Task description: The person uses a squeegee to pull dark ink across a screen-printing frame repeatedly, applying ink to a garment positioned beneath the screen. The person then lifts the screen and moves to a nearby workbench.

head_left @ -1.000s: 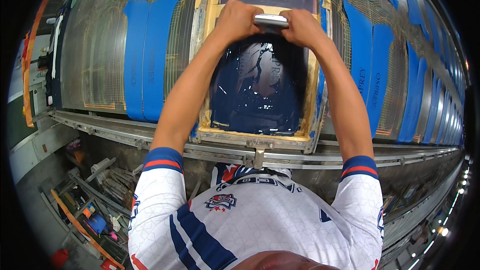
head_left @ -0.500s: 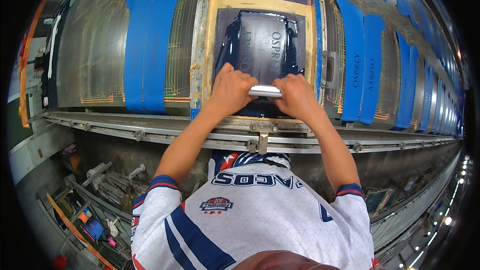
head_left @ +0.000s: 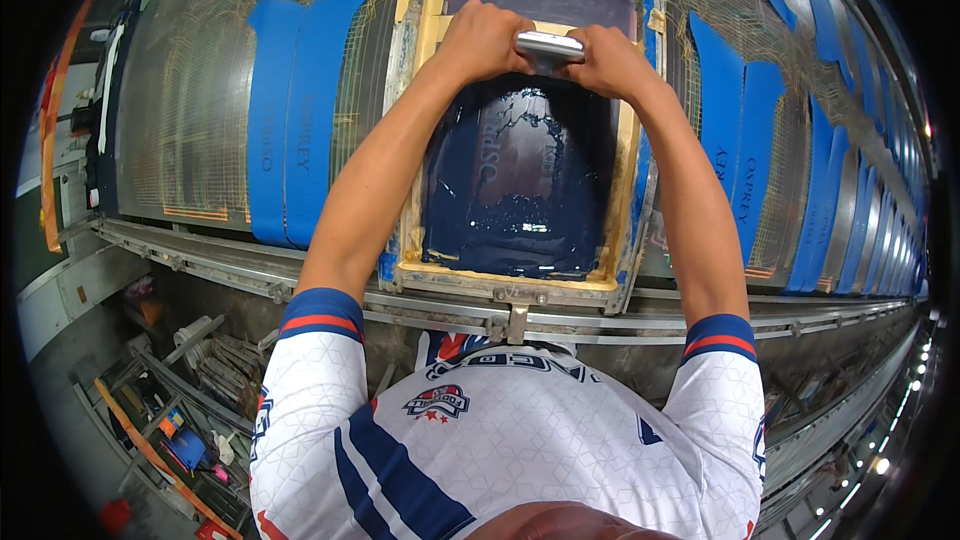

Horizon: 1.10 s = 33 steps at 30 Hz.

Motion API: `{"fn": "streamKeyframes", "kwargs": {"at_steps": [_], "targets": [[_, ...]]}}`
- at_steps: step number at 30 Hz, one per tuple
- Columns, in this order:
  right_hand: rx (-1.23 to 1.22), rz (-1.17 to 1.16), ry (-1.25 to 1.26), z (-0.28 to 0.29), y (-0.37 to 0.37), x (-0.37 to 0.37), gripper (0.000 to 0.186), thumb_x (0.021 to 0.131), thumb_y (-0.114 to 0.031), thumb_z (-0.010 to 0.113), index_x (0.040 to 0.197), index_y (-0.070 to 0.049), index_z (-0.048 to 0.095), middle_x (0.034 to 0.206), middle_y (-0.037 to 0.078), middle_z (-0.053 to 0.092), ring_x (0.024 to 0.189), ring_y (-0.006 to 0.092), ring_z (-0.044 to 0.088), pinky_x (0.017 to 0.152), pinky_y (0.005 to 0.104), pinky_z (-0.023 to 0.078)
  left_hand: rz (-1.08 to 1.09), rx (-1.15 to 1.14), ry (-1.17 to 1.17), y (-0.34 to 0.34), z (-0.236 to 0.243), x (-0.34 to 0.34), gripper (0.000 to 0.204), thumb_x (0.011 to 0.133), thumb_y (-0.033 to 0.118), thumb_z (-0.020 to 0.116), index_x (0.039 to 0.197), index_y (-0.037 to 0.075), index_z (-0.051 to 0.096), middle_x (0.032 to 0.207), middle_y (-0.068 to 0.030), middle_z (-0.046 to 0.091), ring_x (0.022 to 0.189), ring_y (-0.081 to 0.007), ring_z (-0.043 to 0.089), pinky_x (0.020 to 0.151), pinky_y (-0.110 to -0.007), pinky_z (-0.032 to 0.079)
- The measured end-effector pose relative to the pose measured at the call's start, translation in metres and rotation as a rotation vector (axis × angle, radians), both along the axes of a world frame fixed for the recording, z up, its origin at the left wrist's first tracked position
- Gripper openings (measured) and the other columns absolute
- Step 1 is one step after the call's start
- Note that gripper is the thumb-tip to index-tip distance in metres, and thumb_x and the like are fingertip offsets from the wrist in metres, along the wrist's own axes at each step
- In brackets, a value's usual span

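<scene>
Both my arms reach forward over a screen-printing frame [head_left: 405, 90] with yellow tape along its inner edges. My left hand [head_left: 488, 42] is closed round the left end of a silver-handled squeegee [head_left: 550, 43]. The right end is gripped by my right hand [head_left: 612, 62]. Near the far end of the screen, the squeegee stands crosswise, its lower edge partly hidden. Glossy dark blue ink [head_left: 510, 245] covers much of the mesh, thickest at the near end. Faint lettering shows through the middle of the screen.
Pairs of blue cut pieces [head_left: 280, 130] lie left of the frame on the long printing table, with more blue pieces [head_left: 735, 130] to the right. A metal rail [head_left: 690, 315] runs along the near edge, meeting a clamp [head_left: 517, 315]. Cluttered shelving [head_left: 190, 430] stands lower left.
My hands have pushed the squeegee from the near part of the screen to its far end. Dark ink now lies over more of the middle and near area.
</scene>
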State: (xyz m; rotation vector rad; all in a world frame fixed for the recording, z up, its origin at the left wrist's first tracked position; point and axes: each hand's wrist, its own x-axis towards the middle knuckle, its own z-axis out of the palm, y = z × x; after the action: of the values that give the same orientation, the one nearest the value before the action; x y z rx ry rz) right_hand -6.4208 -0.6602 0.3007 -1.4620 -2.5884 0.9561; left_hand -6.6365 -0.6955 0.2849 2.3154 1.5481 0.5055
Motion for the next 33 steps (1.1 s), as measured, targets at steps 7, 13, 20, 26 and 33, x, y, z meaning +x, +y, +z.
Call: {"fn": "streamKeyframes", "kwargs": {"at_steps": [7,13,20,26,33], "targets": [[0.156,0.060,0.084,-0.012,-0.027,0.009,0.024,0.075,-0.016,0.073,0.095,-0.003,0.072,0.079,0.025,0.069,0.082,0.0442,0.067,0.076,0.0497,0.053,0.019,0.001,-0.021,-0.027,-0.006,0.006,0.029,0.065,0.031,0.087,0.089,0.019,0.077,0.075,-0.0103,0.072,0.079,-0.0323,0.070,0.085,-0.044,0.048],[0.220,0.156,0.109,-0.013,-0.183,0.031,0.022,0.074,-0.013,0.078,0.093,-0.006,0.069,0.083,0.017,0.067,0.085,0.0377,0.064,0.078,0.0474,0.047,-0.012,0.056,-0.015,-0.189,-0.007,0.023,0.027,0.063,0.022,0.087,0.084,0.015,0.072,0.076,-0.0045,0.067,0.074,-0.0262,0.062,0.076,-0.041,0.040],[0.191,-0.328,0.340,0.009,-0.180,0.071,0.042,0.085,-0.031,0.078,0.113,-0.001,0.068,0.106,0.018,0.072,0.102,0.0359,0.065,0.091,0.0439,0.049,0.047,0.139,-0.064,-0.242,0.009,0.036,0.024,0.066,0.018,0.083,0.085,0.012,0.069,0.084,-0.0019,0.066,0.083,-0.0222,0.060,0.079,-0.039,0.041],[0.295,-0.884,0.213,-0.083,-0.116,0.145,0.036,0.094,-0.034,0.067,0.111,-0.002,0.068,0.098,0.020,0.072,0.093,0.0372,0.068,0.083,0.0433,0.051,0.046,0.132,-0.042,-0.247,0.009,0.035,0.021,0.064,0.010,0.076,0.083,0.013,0.068,0.084,-0.0019,0.066,0.085,-0.0229,0.060,0.080,-0.039,0.041],[0.149,-0.894,0.531,-0.032,-0.127,0.140,0.027,0.098,-0.029,0.067,0.095,-0.003,0.067,0.076,0.002,0.062,0.070,0.0090,0.055,0.063,0.0282,0.044,0.044,0.142,-0.113,-0.245,0.014,0.019,0.025,0.065,0.012,0.077,0.089,0.014,0.069,0.086,-0.0009,0.064,0.085,-0.0228,0.059,0.080,-0.039,0.040]]}}
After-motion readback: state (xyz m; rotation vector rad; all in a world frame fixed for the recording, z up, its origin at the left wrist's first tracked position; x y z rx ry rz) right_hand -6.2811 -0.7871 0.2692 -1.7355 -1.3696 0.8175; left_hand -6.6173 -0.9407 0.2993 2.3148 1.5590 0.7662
